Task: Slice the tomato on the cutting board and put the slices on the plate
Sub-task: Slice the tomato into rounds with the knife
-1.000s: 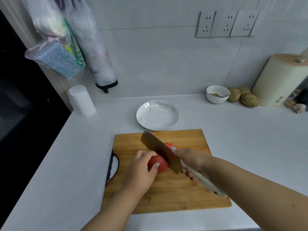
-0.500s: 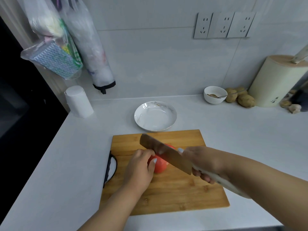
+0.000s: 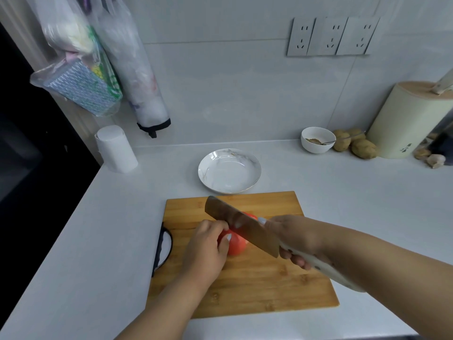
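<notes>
- We see the white plate (image 3: 229, 171) on the counter (image 3: 355, 204), just beyond the far edge of the cutting board (image 3: 257, 285), with no slices in it.
- The small white bowl (image 3: 318, 139) by the wall holds something brown and a spoon, with potatoes (image 3: 362, 148) just beside it.
- The cream knife block (image 3: 409, 121) has one handle sticking out of its top.
- The tomato (image 3: 235, 242) sits on the board; our left hand (image 3: 208, 246) curls its fingers (image 3: 221, 227) over it, pressing it down.
- Our right hand (image 3: 294, 238) has its fingers wrapped tight around the white handle of the knife (image 3: 241, 225).
- A second ago the blade stood low and steep in the tomato; now it lies flatter and higher, slanting across the top of the fruit. Our left hand has kept its hold, and the plate has not changed.
</notes>
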The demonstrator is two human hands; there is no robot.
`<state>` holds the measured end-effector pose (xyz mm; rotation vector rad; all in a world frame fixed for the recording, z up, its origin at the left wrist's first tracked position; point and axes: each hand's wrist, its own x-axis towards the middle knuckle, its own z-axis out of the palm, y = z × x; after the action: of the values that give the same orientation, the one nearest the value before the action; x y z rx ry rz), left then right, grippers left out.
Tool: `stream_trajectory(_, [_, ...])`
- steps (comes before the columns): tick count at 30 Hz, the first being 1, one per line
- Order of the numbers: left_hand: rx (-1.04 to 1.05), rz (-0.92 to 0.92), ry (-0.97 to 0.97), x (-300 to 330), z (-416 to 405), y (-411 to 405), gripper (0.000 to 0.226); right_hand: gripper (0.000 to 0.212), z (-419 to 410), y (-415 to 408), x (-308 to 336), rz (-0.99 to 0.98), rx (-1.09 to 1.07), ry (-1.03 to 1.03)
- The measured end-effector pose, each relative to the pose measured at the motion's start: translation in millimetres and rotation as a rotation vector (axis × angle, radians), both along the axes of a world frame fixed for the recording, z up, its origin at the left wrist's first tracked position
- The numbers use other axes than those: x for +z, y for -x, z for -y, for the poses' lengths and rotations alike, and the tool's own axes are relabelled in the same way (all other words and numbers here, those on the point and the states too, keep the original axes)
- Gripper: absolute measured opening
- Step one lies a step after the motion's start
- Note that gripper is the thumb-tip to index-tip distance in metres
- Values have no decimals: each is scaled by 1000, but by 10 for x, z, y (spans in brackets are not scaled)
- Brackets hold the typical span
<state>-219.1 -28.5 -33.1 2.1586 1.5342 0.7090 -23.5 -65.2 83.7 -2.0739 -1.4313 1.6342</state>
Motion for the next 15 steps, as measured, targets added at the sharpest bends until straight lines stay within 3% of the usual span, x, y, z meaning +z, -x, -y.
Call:
stream_trajectory(5, [-17,14,-19,-18,3,-7,17,38,-151,192,-36,-19,13,-29])
stream_trajectory(15, [-3,-1,-10,-8,10,-8,19,50,-59,44,-127,40,6,20])
